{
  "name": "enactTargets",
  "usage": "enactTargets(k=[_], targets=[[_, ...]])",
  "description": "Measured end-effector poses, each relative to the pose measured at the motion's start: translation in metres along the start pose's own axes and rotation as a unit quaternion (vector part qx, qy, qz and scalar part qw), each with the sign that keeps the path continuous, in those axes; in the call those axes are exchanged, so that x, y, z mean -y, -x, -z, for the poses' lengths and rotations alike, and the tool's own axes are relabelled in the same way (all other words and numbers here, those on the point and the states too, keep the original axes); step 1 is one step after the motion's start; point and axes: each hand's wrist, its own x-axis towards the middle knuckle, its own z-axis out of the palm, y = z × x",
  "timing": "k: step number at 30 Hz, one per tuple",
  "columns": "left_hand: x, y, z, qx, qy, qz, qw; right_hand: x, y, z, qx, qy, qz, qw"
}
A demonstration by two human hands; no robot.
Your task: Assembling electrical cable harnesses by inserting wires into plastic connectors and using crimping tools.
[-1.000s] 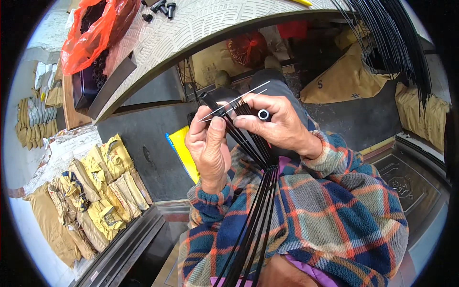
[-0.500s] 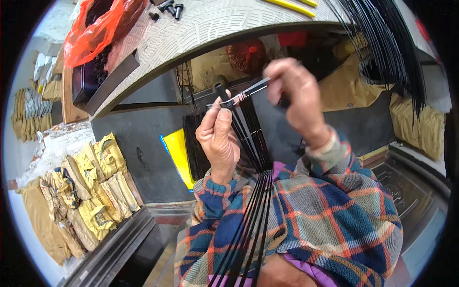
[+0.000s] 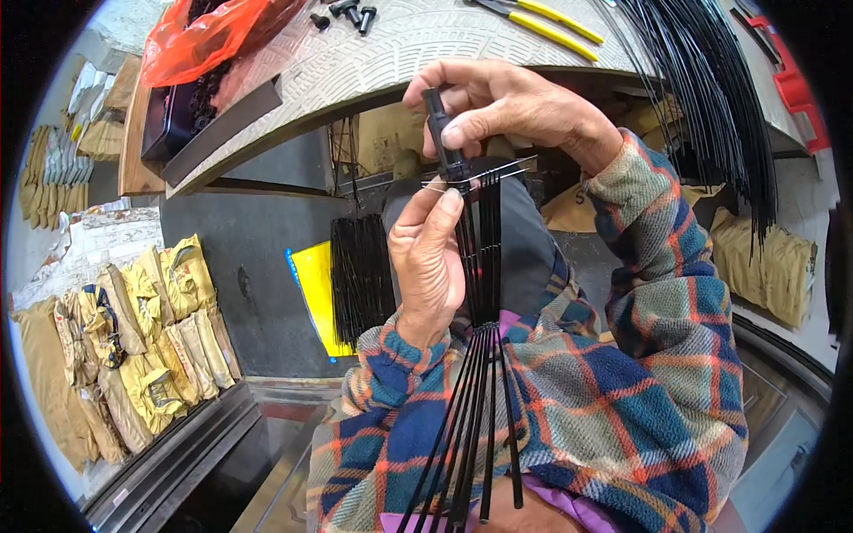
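My left hand [image 3: 431, 253] is closed, thumb and fingers pinching the lower end of a black plastic tube [image 3: 436, 111], where thin ribs meet it. My right hand [image 3: 524, 107] is above, its thumb and curled fingers around the tube's upper part. Below hangs a bundle of thin black ribs [image 3: 484, 266], like part of an umbrella frame, running down over my lap and the front of my plaid jacket. A few thin ribs [image 3: 506, 169] stick out sideways to the right of the tube's base. The exact joint is partly hidden by my left fingertips.
A pale patterned table [image 3: 400, 53] curves across the top, holding black plastic pieces [image 3: 353, 16], yellow-handled pliers [image 3: 551, 31], a red plastic bag [image 3: 200, 44] and a large rib bundle [image 3: 711, 107]. Another rib bundle [image 3: 360, 275] stands by a yellow sheet [image 3: 315, 289]. Brown packages [image 3: 133, 355] lie left.
My right hand has moved from the right of the joint onto the black tube, which now stands more upright. My left hand has shifted slightly right and down. The view has tilted.
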Motion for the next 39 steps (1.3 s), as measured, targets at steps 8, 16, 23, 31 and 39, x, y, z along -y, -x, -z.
enactTargets(k=[8, 16, 23, 31, 39], targets=[[0.003, -0.002, 0.002, -0.002, -0.030, -0.003, 1.000, -0.011, 0.001, 0.002, -0.022, -0.004, -0.008, 1.000], [0.004, -0.002, 0.003, -0.019, -0.036, -0.007, 0.999, -0.012, -0.005, -0.008, -0.093, 0.071, -0.064, 0.991], [0.006, 0.000, 0.002, -0.019, -0.043, -0.026, 0.999, -0.011, -0.009, -0.007, -0.087, 0.079, -0.054, 0.992], [0.008, -0.002, 0.003, -0.041, -0.042, -0.024, 0.998, 0.000, -0.009, -0.011, -0.108, 0.156, -0.036, 0.981], [0.005, 0.000, 0.003, -0.029, -0.050, -0.034, 0.998, -0.008, -0.007, -0.012, -0.070, 0.034, 0.009, 0.997]])
